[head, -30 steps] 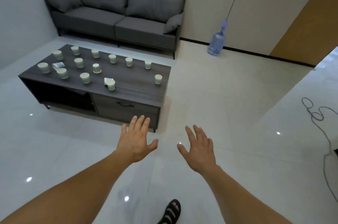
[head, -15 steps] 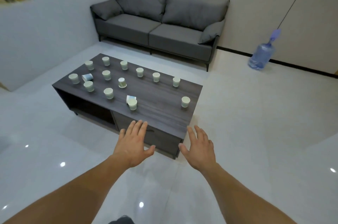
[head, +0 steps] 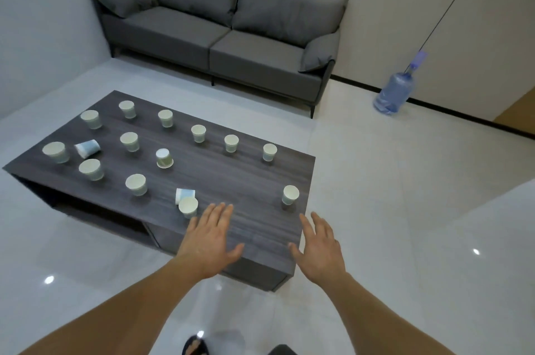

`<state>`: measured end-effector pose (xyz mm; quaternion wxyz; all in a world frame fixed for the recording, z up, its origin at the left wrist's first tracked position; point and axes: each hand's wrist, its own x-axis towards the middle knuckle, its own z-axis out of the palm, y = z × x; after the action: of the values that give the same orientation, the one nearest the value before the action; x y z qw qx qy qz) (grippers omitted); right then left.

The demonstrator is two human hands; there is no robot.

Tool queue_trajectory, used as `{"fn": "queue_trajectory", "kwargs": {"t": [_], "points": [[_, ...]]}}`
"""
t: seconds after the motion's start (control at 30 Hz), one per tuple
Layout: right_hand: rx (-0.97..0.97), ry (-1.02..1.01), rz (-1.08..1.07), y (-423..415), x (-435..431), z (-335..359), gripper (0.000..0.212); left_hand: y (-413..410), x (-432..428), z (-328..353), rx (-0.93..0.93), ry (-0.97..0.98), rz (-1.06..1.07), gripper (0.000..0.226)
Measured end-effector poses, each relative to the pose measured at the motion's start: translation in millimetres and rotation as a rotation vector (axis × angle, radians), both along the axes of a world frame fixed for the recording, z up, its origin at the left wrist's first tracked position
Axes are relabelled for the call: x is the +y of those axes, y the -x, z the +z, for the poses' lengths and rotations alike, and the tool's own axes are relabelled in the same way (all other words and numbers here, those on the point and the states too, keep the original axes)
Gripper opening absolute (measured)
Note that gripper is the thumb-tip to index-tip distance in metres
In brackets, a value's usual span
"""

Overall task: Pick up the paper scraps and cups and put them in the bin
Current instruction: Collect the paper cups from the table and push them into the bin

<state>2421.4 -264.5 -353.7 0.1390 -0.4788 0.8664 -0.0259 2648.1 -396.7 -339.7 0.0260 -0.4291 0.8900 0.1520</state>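
Your left grip [head: 210,241], right grip [head: 320,250]: fingers spread, holding nothing, over near bench [head: 246,181] edge. Upright cups [head: 136,183] across bench, mouths up. Inverted cup [head: 164,157] mid-bench. Far-left tipped cup [head: 87,148] and near tipped cup [head: 183,195] on sides, axes flat.

On table [head: 246,181]: 15 paper cups [head: 290,195] total. Split: 12 upright cups [head: 129,141], 1 upside-down cup [head: 164,157] mid-table, 2 tipped cups [head: 86,148] on their sides, one toward table's left end, one by its near edge. Beyond table's far side: 1 sofa [head: 220,36], 1 water bottle [head: 393,97]. At table's near edge: 2 hands, left hand [head: 210,241] plus right hand [head: 320,250].
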Motion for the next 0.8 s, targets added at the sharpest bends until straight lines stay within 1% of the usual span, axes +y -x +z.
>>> {"fn": "queue_trajectory", "kwargs": {"t": [0.13, 0.33, 0.47, 0.57, 0.7, 0.8], "points": [[-0.021, -0.043, -0.028, 15, -42, -7, 0.075, 15, -47, -11, -0.004, -0.043, -0.033, 0.092], [-0.03, -0.127, 0.004, 59, -115, -41, 0.077, 39, -98, -41, -0.017, -0.116, -0.023, 0.093], [-0.044, -0.197, 0.024, 108, -179, -95, 0.072, 60, -139, -71, -0.011, -0.181, 0.013, 0.093], [-0.088, -0.249, 0.002, 139, -220, -143, 0.074, 83, -168, -102, -0.035, -0.242, 0.019, 0.092], [-0.093, -0.357, 0.017, 171, -254, -203, 0.076, 125, -193, -152, -0.046, -0.307, 0.013, 0.092], [-0.11, -0.412, 0.025, 185, -269, -235, 0.074, 153, -201, -187, -0.017, -0.364, 0.018, 0.093]]}}
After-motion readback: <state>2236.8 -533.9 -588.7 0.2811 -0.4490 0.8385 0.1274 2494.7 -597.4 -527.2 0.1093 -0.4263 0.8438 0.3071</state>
